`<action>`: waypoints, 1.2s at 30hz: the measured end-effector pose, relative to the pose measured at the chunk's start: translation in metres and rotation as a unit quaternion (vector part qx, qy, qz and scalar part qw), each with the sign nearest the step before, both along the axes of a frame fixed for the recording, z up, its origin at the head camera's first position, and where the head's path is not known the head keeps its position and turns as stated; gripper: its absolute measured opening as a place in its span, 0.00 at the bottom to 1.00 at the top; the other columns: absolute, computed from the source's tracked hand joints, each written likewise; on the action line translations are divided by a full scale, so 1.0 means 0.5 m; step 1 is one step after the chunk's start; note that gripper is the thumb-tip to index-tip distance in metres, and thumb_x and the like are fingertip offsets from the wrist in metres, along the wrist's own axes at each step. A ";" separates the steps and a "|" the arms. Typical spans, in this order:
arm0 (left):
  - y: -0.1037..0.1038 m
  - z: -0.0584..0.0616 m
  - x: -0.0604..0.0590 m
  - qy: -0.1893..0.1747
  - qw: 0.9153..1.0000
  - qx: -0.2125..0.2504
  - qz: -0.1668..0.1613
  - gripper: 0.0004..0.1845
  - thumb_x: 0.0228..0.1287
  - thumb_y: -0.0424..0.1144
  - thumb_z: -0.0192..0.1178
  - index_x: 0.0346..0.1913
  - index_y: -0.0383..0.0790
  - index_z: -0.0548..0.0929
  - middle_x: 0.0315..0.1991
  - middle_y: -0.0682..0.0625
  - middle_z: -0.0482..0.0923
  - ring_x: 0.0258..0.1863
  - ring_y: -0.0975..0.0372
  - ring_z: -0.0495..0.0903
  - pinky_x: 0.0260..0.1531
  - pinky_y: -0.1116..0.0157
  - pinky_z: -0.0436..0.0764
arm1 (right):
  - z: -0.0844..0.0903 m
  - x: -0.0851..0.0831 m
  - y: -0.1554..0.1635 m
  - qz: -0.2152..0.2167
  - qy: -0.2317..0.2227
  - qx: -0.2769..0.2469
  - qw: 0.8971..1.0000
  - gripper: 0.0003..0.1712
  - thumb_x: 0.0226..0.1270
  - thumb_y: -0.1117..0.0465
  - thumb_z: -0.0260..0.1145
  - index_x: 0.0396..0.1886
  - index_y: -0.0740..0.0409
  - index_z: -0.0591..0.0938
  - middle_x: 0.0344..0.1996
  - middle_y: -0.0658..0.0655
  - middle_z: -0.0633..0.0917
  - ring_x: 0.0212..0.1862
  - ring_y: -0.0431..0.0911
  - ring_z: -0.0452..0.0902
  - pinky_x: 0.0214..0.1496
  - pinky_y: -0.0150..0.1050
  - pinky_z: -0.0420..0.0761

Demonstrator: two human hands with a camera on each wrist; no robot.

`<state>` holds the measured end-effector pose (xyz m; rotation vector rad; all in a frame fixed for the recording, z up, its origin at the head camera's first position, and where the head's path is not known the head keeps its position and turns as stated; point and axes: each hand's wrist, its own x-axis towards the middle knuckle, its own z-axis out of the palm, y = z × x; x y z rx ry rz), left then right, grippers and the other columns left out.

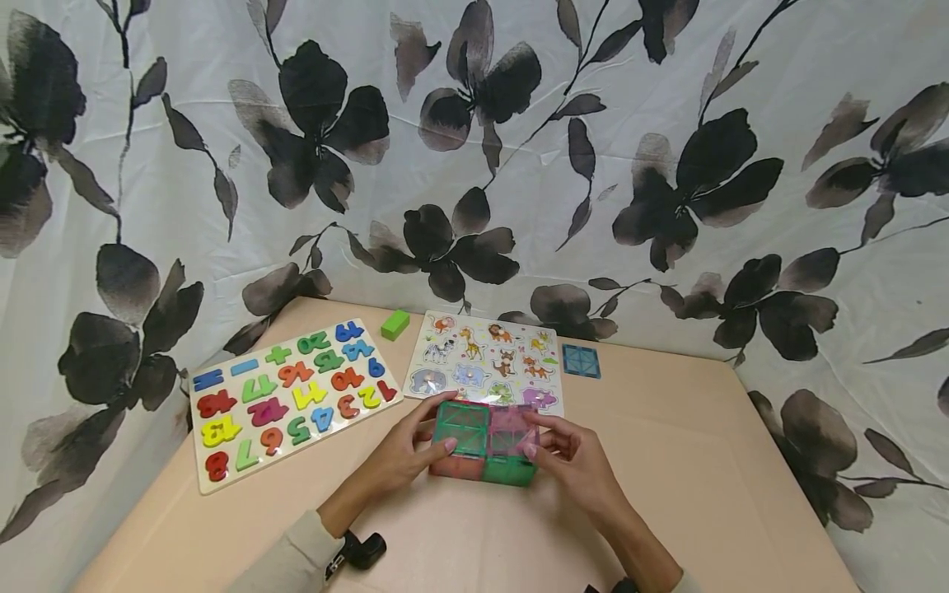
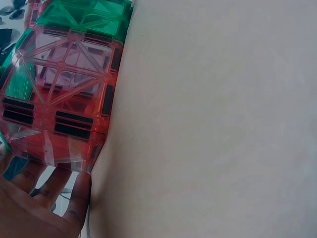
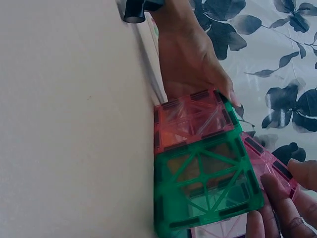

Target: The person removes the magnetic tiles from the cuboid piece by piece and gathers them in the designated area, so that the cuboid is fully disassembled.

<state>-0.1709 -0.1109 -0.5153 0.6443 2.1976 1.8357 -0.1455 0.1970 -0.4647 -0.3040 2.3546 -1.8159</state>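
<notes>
My glossy, see-through plastic tiles (image 1: 484, 441).
The counter (image 1: 667, 461) looks smooth and matt, the number board (image 1: 206, 486) like painted wood, my sleeve (image 1: 282, 552) matt cloth, my wrist camera (image 1: 366, 550) smooth black plastic, the curtain (image 1: 549, 189) creased and faintly shiny.

The table (image 1: 682, 461) carries puzzles (image 1: 293, 411), block (image 1: 395, 324) and tile (image 1: 582, 361)

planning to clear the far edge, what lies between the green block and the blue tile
The animal puzzle board lies between the green block and the blue tile, as the head view shows.
</notes>
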 end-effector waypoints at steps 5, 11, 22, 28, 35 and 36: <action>0.001 0.000 -0.002 0.003 1.000 -0.004 0.000 0.37 0.80 0.42 0.62 0.84 0.52 0.59 0.73 0.40 0.73 0.68 0.43 0.80 0.57 0.69 0.82 | 0.012 0.007 -0.006 -0.005 0.017 0.006 1.000 0.27 0.72 0.62 0.73 0.70 0.53 0.83 0.41 0.64 0.91 0.39 0.44 0.86 0.42 0.31 0.84; 0.000 0.000 -0.002 0.003 1.000 0.001 -0.002 0.38 0.79 0.42 0.62 0.85 0.47 0.58 0.73 0.39 0.74 0.68 0.42 0.80 0.57 0.69 0.83 | 0.018 0.012 -0.011 -0.011 0.039 0.033 0.999 0.27 0.72 0.63 0.73 0.70 0.48 0.83 0.41 0.59 0.91 0.42 0.44 0.87 0.46 0.33 0.86; 0.002 0.002 -0.002 0.000 1.000 0.005 -0.003 0.37 0.79 0.42 0.62 0.84 0.49 0.58 0.73 0.39 0.74 0.69 0.41 0.79 0.58 0.69 0.82 | 0.034 0.023 -0.015 -0.029 0.067 0.075 0.995 0.26 0.71 0.61 0.75 0.68 0.45 0.85 0.37 0.50 0.92 0.41 0.44 0.89 0.51 0.35 0.87; 0.001 0.001 -0.003 0.002 1.000 0.010 -0.008 0.38 0.80 0.41 0.62 0.85 0.47 0.57 0.73 0.39 0.74 0.69 0.40 0.79 0.58 0.69 0.82 | 0.050 0.024 0.000 -0.034 0.095 0.082 0.991 0.25 0.71 0.62 0.75 0.67 0.48 0.86 0.35 0.50 0.91 0.41 0.42 0.88 0.50 0.35 0.87; -0.001 -0.001 -0.002 0.004 1.000 0.007 -0.007 0.37 0.80 0.41 0.61 0.85 0.48 0.58 0.74 0.38 0.73 0.69 0.41 0.78 0.60 0.64 0.83 | 0.049 0.002 0.040 -0.039 0.117 0.077 0.989 0.27 0.73 0.61 0.72 0.70 0.48 0.82 0.43 0.53 0.93 0.45 0.42 0.89 0.48 0.34 0.87; 0.000 -0.002 -0.002 0.006 1.000 0.005 -0.006 0.37 0.80 0.42 0.61 0.84 0.49 0.58 0.74 0.39 0.73 0.69 0.41 0.79 0.61 0.63 0.84 | 0.048 -0.002 0.047 -0.043 0.116 0.076 0.989 0.27 0.73 0.62 0.72 0.70 0.47 0.82 0.44 0.54 0.93 0.46 0.43 0.89 0.47 0.34 0.87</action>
